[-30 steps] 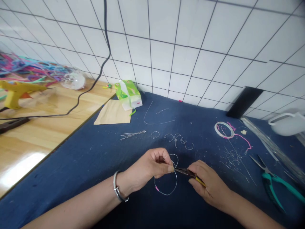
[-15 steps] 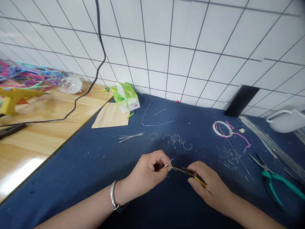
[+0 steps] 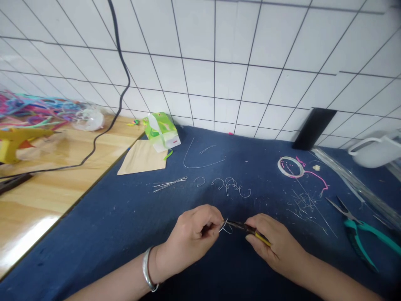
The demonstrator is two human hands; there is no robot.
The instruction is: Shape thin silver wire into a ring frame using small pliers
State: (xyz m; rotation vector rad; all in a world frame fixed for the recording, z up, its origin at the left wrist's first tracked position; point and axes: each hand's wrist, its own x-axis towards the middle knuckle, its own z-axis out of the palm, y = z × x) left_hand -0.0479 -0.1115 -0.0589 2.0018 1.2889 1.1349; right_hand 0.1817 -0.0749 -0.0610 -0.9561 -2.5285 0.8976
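Note:
My left hand [image 3: 194, 234] is closed in a pinch on a thin silver wire [image 3: 224, 228], whose small curl shows just past my fingertips. My right hand [image 3: 274, 244] grips small dark pliers with yellow handles [image 3: 247, 229], and their tip meets the wire between the two hands. Both hands hover low over the blue cloth [image 3: 125, 217]. A metal bangle sits on my left wrist.
Bent wire hooks [image 3: 232, 186], a bundle of straight wire pieces [image 3: 169, 184] and a long curved wire [image 3: 200, 159] lie beyond my hands. Teal pliers [image 3: 360, 234] rest at right, a tape ring [image 3: 288, 166] behind them. A green box [image 3: 161, 129], brown paper, yellow glue gun [image 3: 15, 140] and black cable lie left.
The large wire loop seen hanging under my hands a second ago is gone from sight; only a small curl shows at the pliers' tip. My hands stay close together, slightly lower in view.

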